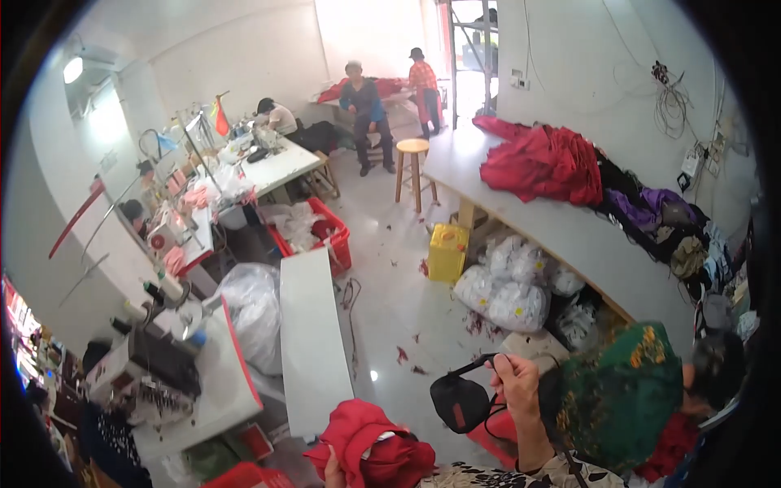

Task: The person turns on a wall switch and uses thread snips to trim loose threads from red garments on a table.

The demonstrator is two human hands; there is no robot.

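At the bottom of the head view, my left hand (333, 470) is mostly hidden by a bundled red cloth (378, 447), with its fingers closed around the edge. A small white patch shows in the cloth's folds. My right hand (517, 381) is raised, thumb and fingers pinched on the strap of a small black pouch-like item (458, 404). That item hangs to the left of the hand and bears a dark red mark; its exact kind I cannot make out. Below my right hand lies more red fabric (496, 435).
A co-worker in a green patterned garment (622, 398) is close on my right. The long table (488, 175) bears a red fabric pile (543, 163). White bags (512, 285) and a yellow container (448, 252) sit low. Left are a narrow white board (313, 342), sewing machine (146, 374) and red crate (342, 244).
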